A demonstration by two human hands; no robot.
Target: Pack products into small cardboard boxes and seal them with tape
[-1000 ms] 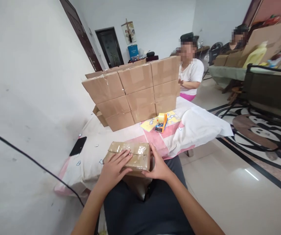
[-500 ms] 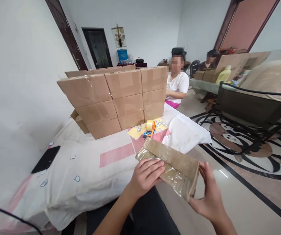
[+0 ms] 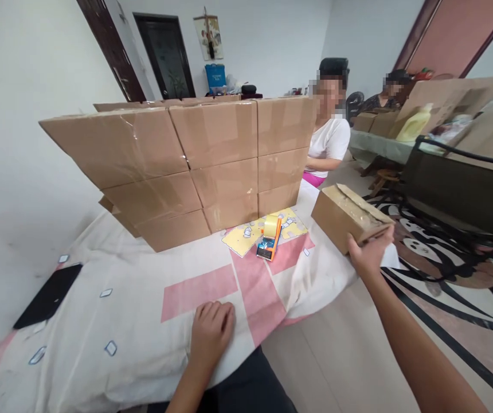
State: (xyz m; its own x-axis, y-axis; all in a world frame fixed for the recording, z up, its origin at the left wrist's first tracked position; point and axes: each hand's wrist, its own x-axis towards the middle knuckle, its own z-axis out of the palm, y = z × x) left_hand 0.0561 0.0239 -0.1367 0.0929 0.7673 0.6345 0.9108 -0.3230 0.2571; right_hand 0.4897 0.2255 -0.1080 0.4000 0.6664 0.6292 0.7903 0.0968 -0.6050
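My right hand grips one end of a brown cardboard box, its thumb on the near side. The box is held at the right edge of the cloth-covered table, and tape shines on its top. My left hand lies palm down on the cloth near the front edge, fingers loosely bent and holding nothing. An orange and blue tape dispenser with a yellowish roll sits on a yellow patterned patch between the hands. Behind it rises a stack of taped cardboard boxes.
A dark flat object lies at the table's left. Past the stack sits a person in a white shirt. Another person is farther back by a second table. A dark-framed chair stands at the right.
My left hand has let go of the box and come down onto the cloth. My right hand has carried the box right and away from me, turning it. The view has shifted closer to the stack.
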